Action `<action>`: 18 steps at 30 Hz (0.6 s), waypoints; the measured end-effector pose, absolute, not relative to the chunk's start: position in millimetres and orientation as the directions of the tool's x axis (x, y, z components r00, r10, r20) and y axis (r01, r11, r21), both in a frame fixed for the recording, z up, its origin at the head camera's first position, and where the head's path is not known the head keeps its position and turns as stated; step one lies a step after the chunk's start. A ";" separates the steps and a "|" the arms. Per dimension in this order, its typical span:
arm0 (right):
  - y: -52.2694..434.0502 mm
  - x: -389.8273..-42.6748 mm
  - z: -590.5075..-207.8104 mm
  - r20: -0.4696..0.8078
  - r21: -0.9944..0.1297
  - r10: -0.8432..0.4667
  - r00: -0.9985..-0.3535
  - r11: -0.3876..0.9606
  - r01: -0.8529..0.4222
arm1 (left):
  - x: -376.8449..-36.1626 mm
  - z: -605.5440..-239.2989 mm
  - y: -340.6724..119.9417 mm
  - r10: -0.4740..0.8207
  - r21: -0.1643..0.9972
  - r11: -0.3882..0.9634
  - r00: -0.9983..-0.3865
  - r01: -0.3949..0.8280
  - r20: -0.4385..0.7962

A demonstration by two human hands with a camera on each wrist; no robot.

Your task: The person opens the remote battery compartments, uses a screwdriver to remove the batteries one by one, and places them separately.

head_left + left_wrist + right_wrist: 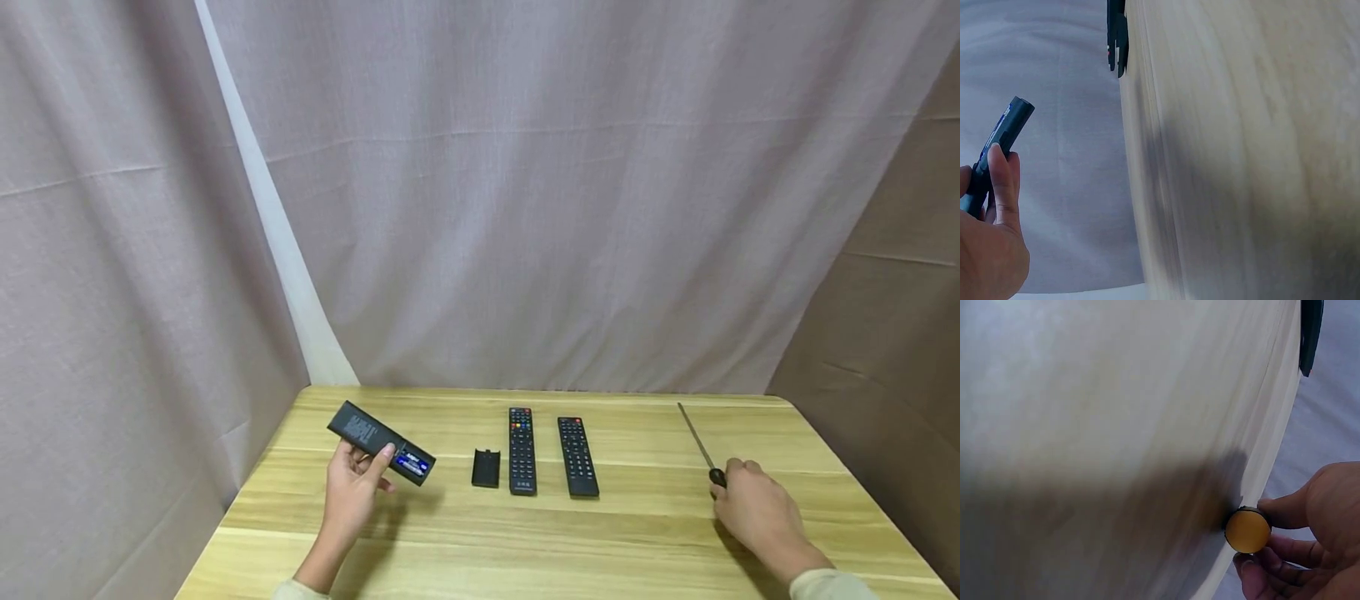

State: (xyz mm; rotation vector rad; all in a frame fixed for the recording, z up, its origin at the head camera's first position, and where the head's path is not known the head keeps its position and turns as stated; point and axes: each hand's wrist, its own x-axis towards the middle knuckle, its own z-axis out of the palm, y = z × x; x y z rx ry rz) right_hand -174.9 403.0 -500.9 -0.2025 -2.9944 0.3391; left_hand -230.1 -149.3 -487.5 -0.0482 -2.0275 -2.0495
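My left hand (354, 487) holds a black remote control (371, 433) above the table's left side, its back turned up and its battery bay uncovered. Blue batteries (412, 464) sit in that bay. The left wrist view shows the same remote (1007, 131) edge-on between thumb and fingers. On the right, my right hand (759, 507) grips the dark handle (717, 477) of a screwdriver, whose long thin shaft (696, 435) points toward the table's back edge. In the right wrist view the handle's round yellow end (1248, 531) faces the camera.
A black battery cover (486, 468) lies mid-table. Beside it, two black remotes lie buttons up: one with coloured keys (522, 452), another (577, 457) further right. Grey curtains (525, 208) hang behind the wooden table (525, 546) and at its sides.
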 end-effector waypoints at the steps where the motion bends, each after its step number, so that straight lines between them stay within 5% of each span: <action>1: 403.1 -175.4 -500.6 0.095 -0.232 0.147 -0.984 0.965 0.122 | -230.1 -487.5 -149.6 -0.157 0.979 0.006 -0.967 0.203 0.201; 18: 407.7 -176.5 -502.9 -0.021 -0.296 0.177 -0.984 0.939 0.175 | -228.9 -488.2 -150.0 -0.160 0.981 0.021 -0.968 0.194 0.195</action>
